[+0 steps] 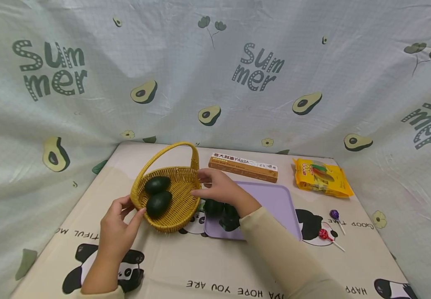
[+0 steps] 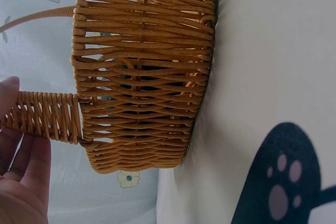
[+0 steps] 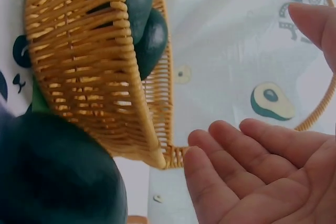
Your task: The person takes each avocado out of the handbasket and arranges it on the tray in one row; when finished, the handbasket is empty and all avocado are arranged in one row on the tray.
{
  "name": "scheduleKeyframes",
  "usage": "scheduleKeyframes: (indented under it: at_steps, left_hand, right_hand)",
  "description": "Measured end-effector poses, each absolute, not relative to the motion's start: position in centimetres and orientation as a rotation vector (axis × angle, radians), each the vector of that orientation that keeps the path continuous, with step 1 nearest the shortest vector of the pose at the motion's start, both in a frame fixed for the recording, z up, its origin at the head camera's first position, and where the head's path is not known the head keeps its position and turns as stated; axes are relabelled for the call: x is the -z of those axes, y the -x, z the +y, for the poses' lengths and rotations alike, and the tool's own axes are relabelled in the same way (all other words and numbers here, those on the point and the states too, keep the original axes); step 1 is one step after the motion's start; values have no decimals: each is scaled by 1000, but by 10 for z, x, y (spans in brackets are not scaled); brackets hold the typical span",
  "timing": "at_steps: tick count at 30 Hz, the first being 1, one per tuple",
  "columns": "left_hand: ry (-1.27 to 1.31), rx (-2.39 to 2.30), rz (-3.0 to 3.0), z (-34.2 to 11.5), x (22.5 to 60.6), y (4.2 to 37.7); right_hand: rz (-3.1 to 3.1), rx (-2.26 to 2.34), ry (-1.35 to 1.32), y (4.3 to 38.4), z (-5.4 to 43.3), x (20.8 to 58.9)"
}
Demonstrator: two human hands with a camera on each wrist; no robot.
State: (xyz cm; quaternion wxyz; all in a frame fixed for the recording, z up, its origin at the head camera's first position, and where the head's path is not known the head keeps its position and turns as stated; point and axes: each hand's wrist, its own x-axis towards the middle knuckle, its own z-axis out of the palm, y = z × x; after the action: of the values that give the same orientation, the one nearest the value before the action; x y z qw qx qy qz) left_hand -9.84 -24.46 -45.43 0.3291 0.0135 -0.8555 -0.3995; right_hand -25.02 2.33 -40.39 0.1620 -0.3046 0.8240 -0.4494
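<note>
A yellow wicker basket (image 1: 185, 207) with a tall arched handle stands on the table, holding two dark green avocados (image 1: 158, 204). At its left side, my left hand (image 1: 119, 224) holds the foot of the handle (image 2: 50, 116) between thumb and fingers. My right hand (image 1: 220, 189) is by the basket's opposite side. Its fingers (image 3: 252, 156) are extended and apart from the thumb, with the fingertips close to the handle's other foot; whether they touch is unclear. Below that hand, more dark green avocados (image 1: 214, 207) lie on a purple tray (image 1: 271, 199), partly covered by the hand and sleeve.
Behind the tray lies a brown and white pasta box (image 1: 243, 168). A yellow snack packet (image 1: 321, 177) is at the back right. Nearer, a purple lollipop (image 1: 335, 215) and a red lollipop (image 1: 324, 235) lie right of the tray. A printed curtain (image 1: 185, 62) hangs around the table.
</note>
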Motion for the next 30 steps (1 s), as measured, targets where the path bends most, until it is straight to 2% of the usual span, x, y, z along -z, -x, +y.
scheduleKeyframes:
  at_steps: [30]
  left_hand:
    - [-54, 1050, -2260, -244, 453, 98]
  right_hand:
    - [2407, 976, 795, 251, -40, 406]
